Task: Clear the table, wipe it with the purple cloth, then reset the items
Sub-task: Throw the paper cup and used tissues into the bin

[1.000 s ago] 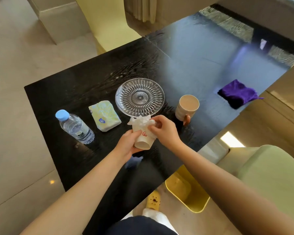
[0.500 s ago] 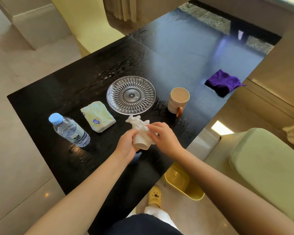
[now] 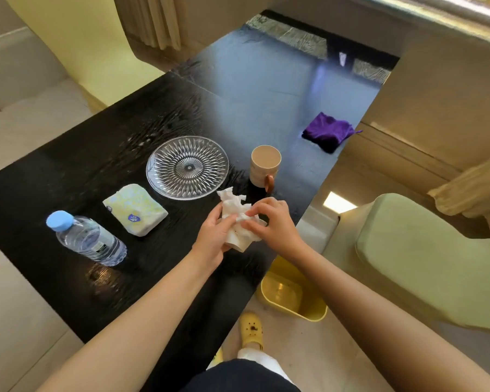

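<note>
Over the near right part of the black table [image 3: 68,171], my left hand [image 3: 212,236] grips a white paper cup [image 3: 238,241] lying tilted on its side. My right hand [image 3: 272,222] pinches the crumpled white tissue [image 3: 232,203] that sticks out of the cup's mouth. On the table stand a clear glass plate [image 3: 187,166], a beige mug [image 3: 265,164], a pale tissue pack [image 3: 135,209] and a water bottle [image 3: 85,239] with a blue cap. The purple cloth [image 3: 328,131] lies far right near the table edge.
A yellow bin [image 3: 292,299] stands on the floor right below the table's near right edge. A green chair [image 3: 425,258] is to the right, a yellow chair [image 3: 96,38] behind the table. My foot in a yellow clog [image 3: 251,331] is beside the bin.
The cup has tipped further over in my left hand and my right hand has closed more tightly over the tissue at its mouth. The view has shifted left.
</note>
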A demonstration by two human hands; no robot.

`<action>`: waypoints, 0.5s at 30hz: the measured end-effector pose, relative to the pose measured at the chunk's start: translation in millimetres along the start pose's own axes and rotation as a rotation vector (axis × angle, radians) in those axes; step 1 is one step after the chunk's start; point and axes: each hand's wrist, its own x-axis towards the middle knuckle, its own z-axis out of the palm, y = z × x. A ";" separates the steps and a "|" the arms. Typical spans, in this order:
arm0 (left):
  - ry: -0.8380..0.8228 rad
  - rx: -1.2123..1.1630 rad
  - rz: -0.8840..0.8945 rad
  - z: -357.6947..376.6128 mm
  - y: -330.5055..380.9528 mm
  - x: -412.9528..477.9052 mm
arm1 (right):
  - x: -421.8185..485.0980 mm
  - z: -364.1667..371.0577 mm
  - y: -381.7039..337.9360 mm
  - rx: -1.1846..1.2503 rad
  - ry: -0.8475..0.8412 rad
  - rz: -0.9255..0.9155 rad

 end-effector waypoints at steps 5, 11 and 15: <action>-0.021 0.055 0.019 16.5 1.8 1.9 | -6.4 -14.8 1.6 0.270 -0.055 0.193; -0.089 0.137 0.037 27.8 -3.1 -2.2 | -18.5 -37.9 -1.4 0.047 -0.142 0.020; -0.111 0.143 0.043 34.8 -12.3 -6.8 | -37.3 -45.8 9.0 -0.138 -0.132 0.059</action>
